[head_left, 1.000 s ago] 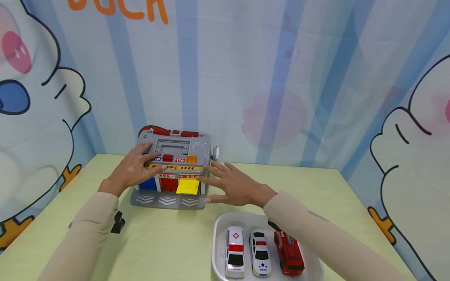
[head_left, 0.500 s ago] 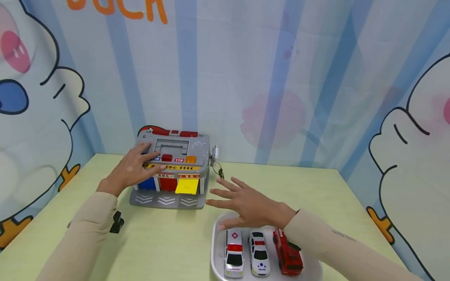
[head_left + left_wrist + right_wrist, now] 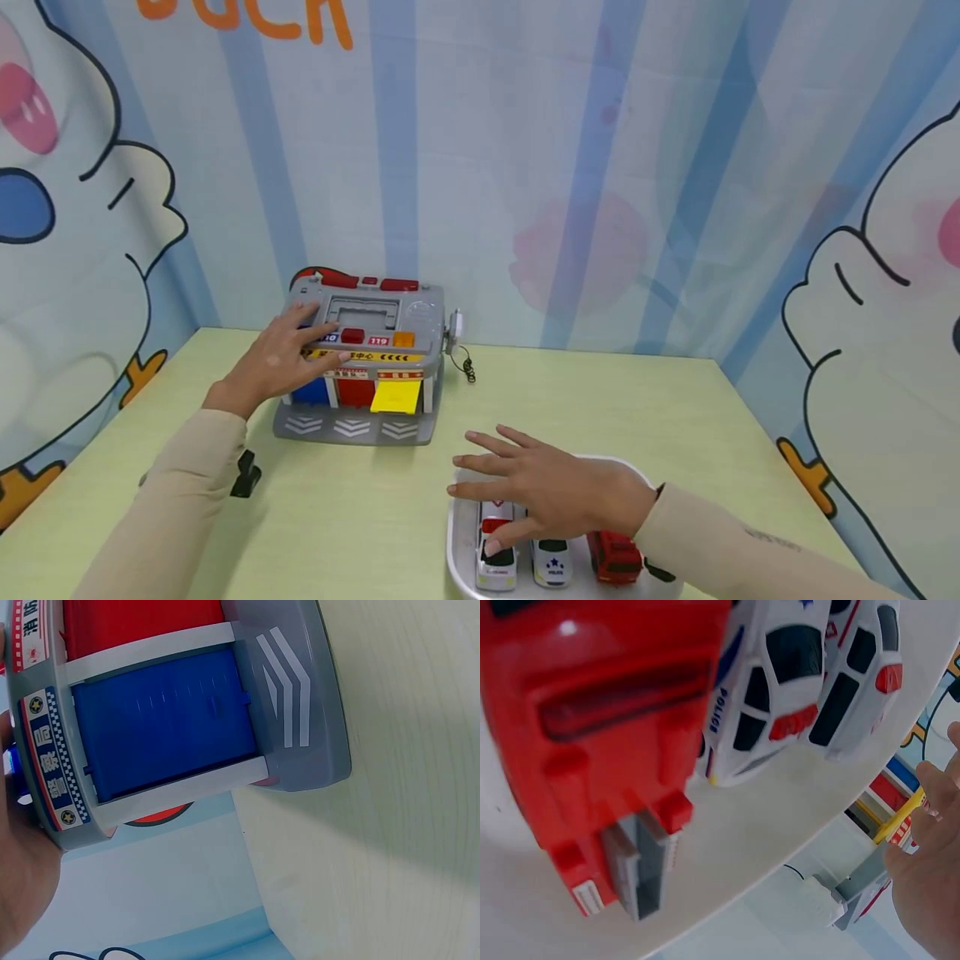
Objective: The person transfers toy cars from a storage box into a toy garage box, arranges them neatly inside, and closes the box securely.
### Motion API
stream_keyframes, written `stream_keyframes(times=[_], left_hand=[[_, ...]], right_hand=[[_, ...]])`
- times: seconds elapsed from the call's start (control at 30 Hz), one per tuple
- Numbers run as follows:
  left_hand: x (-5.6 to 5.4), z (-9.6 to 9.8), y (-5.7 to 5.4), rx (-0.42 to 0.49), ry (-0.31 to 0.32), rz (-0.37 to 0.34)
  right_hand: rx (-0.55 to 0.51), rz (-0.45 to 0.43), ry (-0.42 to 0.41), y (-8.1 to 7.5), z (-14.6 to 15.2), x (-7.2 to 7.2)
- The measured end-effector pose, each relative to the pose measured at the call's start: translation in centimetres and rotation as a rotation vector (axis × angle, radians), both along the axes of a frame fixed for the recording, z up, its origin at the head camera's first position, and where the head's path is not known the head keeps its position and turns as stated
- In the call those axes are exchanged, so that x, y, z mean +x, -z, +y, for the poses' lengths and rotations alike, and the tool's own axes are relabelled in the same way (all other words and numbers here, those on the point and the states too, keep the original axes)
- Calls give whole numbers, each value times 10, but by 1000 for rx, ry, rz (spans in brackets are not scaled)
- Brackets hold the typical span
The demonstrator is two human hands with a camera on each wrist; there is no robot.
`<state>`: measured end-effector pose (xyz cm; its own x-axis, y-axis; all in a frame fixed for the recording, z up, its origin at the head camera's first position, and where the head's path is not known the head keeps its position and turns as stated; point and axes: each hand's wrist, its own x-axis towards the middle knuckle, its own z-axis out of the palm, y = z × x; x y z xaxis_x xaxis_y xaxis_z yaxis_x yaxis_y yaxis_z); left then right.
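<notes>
A grey toy rescue station stands at the back left. Its yellow door is raised, while the blue door and red door are down. My left hand rests on the station's left front top edge, fingers spread. Over the white tray hovers my right hand, fingers spread and holding nothing. Beneath it lie a toy ambulance, a toy police car and a red toy fire truck. The hand partly hides the ambulance and police car in the head view.
A knob sticks out from the station's right side, with a dark coiled cord hanging beside it. The pale table ends at a striped cartoon curtain behind and at the sides.
My right hand has left the station's right side and moved right and toward me, over the tray. My left hand has stayed on the station.
</notes>
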<state>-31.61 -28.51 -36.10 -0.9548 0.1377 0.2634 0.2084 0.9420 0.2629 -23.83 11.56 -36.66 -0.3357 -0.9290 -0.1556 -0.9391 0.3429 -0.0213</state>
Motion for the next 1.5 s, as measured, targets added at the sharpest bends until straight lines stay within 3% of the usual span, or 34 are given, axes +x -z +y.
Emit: stream_keyframes(times=[0.17, 0.43, 0.93, 1.5], left_hand=[[1, -1, 0, 6, 8, 14], [1, -3, 2, 21, 4, -5], [2, -3, 3, 18, -4, 2], [0, 0, 2, 12, 2, 10]], right_hand=[[16, 16, -37, 7, 6, 6], [-7, -49, -53, 16, 9, 9], [72, 68, -168, 21, 1, 10], [115, 37, -156, 28, -6, 9]])
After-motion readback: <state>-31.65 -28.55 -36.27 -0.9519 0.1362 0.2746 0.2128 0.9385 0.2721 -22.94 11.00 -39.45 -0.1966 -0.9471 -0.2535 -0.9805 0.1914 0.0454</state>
